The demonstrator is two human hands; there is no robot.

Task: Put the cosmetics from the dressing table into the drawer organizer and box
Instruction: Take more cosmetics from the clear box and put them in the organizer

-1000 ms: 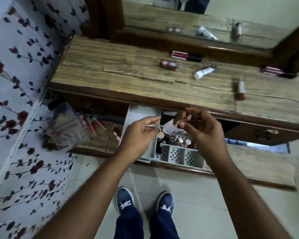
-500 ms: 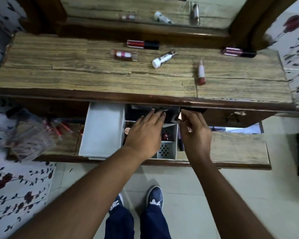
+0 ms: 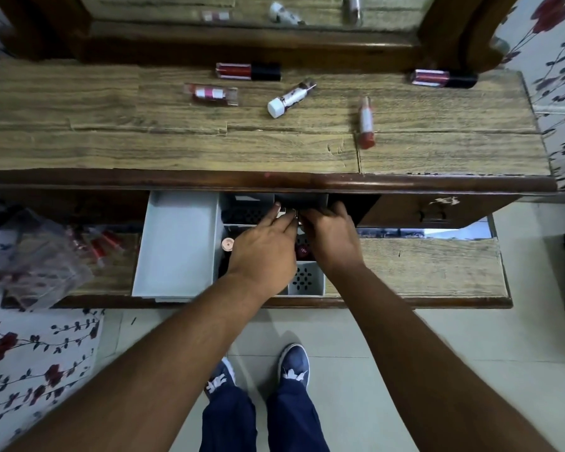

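Note:
Both my hands reach into the white drawer organizer (image 3: 177, 243) in the open drawer. My left hand (image 3: 265, 246) lies over the middle compartments with its fingers stretched toward the back. My right hand (image 3: 330, 236) is curled beside it, and its fingertips meet the left's on a small pale cosmetic (image 3: 282, 211). A rose-gold cap (image 3: 228, 244) and a dark red item (image 3: 302, 252) show in the compartments. On the dressing table lie a red gloss with black cap (image 3: 248, 71), a boxed red cosmetic (image 3: 211, 93), a white tube (image 3: 291, 98), a red-and-white tube (image 3: 366, 123) and a pink gloss (image 3: 443, 78).
A clear plastic box (image 3: 36, 265) sits at the drawer's left end, with red tubes (image 3: 101, 246) next to it. A shut drawer with a handle (image 3: 434, 213) is to the right. The mirror frame (image 3: 242, 44) runs behind the tabletop. My shoes (image 3: 292, 363) stand on tiled floor below.
Both hands have dropped from above the drawer into the organizer and moved toward its back compartments. The view has swung right, centring the table.

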